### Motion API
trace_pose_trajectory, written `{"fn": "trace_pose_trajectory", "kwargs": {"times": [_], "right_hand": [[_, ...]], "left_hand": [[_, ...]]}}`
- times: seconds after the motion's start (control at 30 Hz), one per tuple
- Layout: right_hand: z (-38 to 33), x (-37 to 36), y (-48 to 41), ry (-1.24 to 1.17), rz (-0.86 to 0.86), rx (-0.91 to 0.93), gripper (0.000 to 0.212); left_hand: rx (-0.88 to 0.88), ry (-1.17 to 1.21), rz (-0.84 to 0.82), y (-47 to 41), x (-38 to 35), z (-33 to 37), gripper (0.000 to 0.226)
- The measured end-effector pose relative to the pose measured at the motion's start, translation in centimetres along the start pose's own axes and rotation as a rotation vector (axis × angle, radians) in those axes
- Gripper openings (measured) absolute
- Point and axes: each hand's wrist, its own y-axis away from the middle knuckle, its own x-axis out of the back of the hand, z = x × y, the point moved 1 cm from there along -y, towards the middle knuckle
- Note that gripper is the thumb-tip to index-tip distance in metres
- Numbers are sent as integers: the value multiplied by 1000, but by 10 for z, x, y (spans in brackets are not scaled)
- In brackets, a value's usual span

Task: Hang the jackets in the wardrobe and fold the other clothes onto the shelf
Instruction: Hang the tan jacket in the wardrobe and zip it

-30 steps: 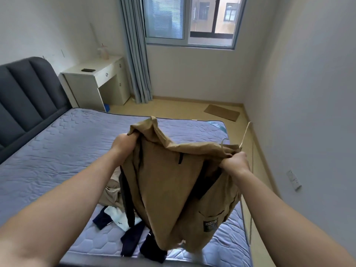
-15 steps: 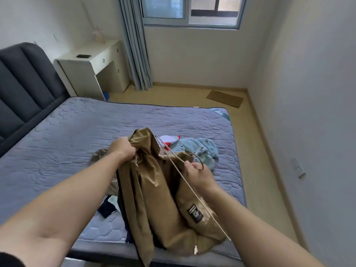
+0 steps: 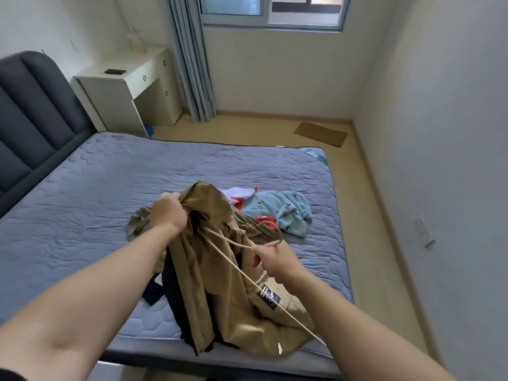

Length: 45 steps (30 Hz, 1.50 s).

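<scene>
A tan jacket (image 3: 220, 292) with dark lining and a black patch hangs bunched over the near edge of the bed (image 3: 96, 204). My left hand (image 3: 169, 213) grips its collar and holds it up. My right hand (image 3: 270, 259) is closed on a thin cream hanger (image 3: 233, 264), near its hook. One hanger arm goes into the jacket's neck opening; the other runs down across the jacket's front. Behind the jacket lie a light blue garment (image 3: 286, 210) and a white and red one (image 3: 239, 195). A navy piece (image 3: 154, 292) lies under the jacket.
A dark padded headboard (image 3: 30, 111) stands at left, with a white desk (image 3: 129, 86) and a curtain (image 3: 192, 59) beyond the bed. To the right of the bed runs a strip of floor (image 3: 365, 215) along the wall. A brown mat (image 3: 320, 133) lies by the far corner.
The jacket has come down from chest height onto the bed edge. My right hand let go of its shoulder and now holds the hanger, whose arm has gone into the neck opening.
</scene>
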Motion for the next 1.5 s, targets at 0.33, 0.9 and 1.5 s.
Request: {"fn": "trace_pose_trajectory", "kwargs": {"times": [0.33,0.9,1.5], "right_hand": [[-28,-10,-12,-312,217,91,20],[-61,-14,-5,-888,47,92,34],[-84,17,-2,-715,118,290,19]], "left_hand": [[-299,130,-178,48,29,64,9],[-639,358,-313,112,66,97,14],[-796,65,-80,64,58,94,41]]}}
